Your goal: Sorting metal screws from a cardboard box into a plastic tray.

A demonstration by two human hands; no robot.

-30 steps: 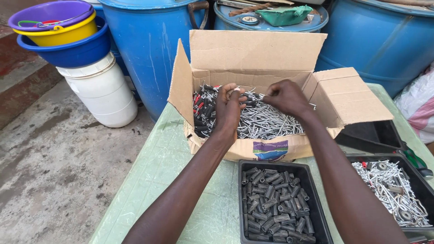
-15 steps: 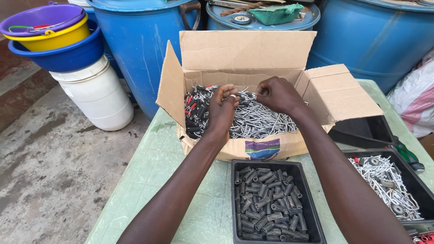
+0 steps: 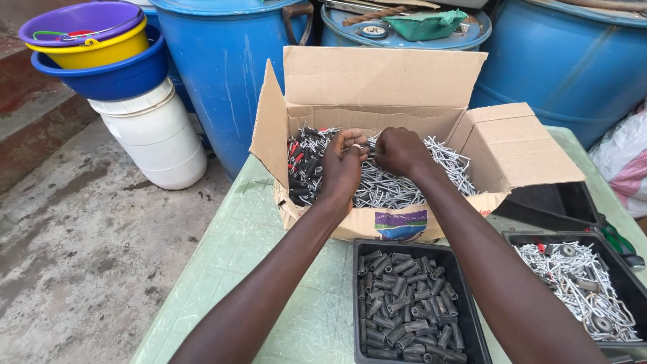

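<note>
Both my hands are inside an open cardboard box (image 3: 384,81) on a pale green table (image 3: 242,236). The box holds a heap of silver metal bolts (image 3: 394,185) with black and red sleeves at its left side. My left hand (image 3: 342,165) and my right hand (image 3: 399,149) meet over the heap, fingertips pinched together on one small silver bolt piece between them. In front of the box sits a black tray (image 3: 357,296) filled with dark grey sleeves (image 3: 404,303).
A second black tray (image 3: 623,269) with silver bolts and washers lies at the right, another black tray behind it. Blue barrels (image 3: 229,61) stand behind the table. Stacked coloured basins (image 3: 94,47) rest on a white bucket (image 3: 155,135) at left. Concrete floor lies left of the table.
My hands have drawn closer together over the bolts, fingertips now meeting on a small piece. The view has shifted slightly downward and right.
</note>
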